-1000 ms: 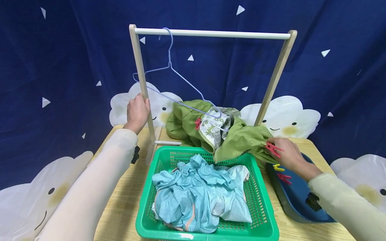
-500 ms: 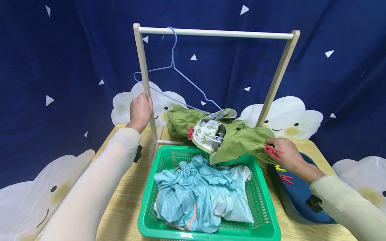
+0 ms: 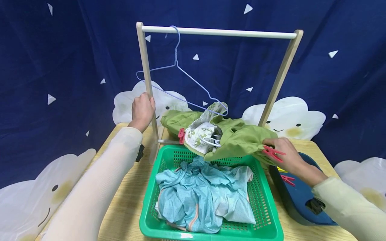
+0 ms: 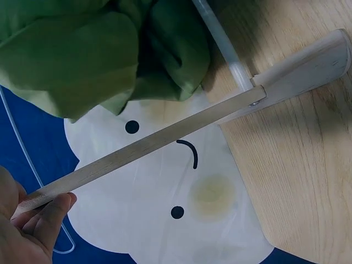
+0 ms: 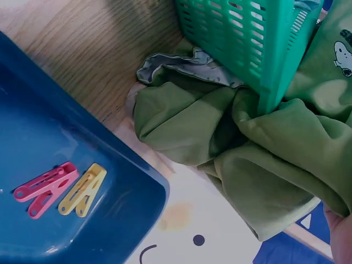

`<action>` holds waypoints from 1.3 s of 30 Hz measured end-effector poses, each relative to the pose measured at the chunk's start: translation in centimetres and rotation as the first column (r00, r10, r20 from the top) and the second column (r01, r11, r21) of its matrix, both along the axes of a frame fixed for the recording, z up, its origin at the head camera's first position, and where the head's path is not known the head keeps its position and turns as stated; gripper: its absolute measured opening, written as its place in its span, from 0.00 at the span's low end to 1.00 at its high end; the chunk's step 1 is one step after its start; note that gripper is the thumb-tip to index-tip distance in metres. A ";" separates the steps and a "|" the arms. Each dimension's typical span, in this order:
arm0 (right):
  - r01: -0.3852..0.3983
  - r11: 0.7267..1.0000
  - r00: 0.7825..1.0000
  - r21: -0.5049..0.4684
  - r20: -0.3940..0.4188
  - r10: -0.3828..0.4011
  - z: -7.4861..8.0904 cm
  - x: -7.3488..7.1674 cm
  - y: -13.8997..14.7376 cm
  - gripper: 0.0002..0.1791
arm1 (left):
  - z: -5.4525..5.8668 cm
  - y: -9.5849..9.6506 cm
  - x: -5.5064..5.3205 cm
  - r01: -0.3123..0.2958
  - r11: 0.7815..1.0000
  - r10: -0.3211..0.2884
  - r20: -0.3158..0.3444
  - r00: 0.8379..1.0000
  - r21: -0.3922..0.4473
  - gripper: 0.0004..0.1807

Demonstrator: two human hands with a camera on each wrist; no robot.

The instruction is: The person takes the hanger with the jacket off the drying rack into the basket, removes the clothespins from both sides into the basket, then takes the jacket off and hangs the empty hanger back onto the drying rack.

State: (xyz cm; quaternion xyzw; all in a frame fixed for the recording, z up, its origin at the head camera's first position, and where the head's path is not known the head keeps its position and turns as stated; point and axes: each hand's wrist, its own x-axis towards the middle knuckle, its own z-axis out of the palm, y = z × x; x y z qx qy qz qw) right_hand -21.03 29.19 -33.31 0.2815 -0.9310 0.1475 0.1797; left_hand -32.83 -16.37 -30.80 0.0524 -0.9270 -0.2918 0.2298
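My left hand (image 3: 143, 110) grips the left wooden post (image 4: 137, 151) of a small clothes rack; in the left wrist view the fingers wrap its upper part. My right hand (image 3: 284, 155) holds a bunched part of a green jacket (image 3: 241, 135), with a red clothespin (image 3: 273, 153) right at the fingers. The jacket lies behind and over the basket's back rim, its patterned lining (image 3: 200, 135) and the curved wire of a hanger (image 3: 210, 142) showing at the neck. Another red clothespin (image 3: 181, 136) is clipped near the zipper edge. In the right wrist view the right hand (image 5: 341, 236) shows only partly.
A lilac wire hanger (image 3: 193, 79) hangs from the rack's white rail (image 3: 220, 32). The green basket (image 3: 144, 217) in front holds light-blue clothing (image 3: 193, 194). At right stands a blue tub (image 5: 110, 132) with a pink clothespin (image 5: 47, 188) and a yellow clothespin (image 5: 82, 190).
The jacket's collar and its clipped clothespin have shifted left and down, and the fabric has turned and spread lower. Both hands keep their holds, and the head view has drifted slightly.
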 end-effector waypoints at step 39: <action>-0.263 0.944 0.964 -0.196 -0.096 0.249 0.6 4.5 -0.4 0.22 | 0.0 0.2 0.1 -0.006 1.000 0.006 0.011 1.000 0.004 0.16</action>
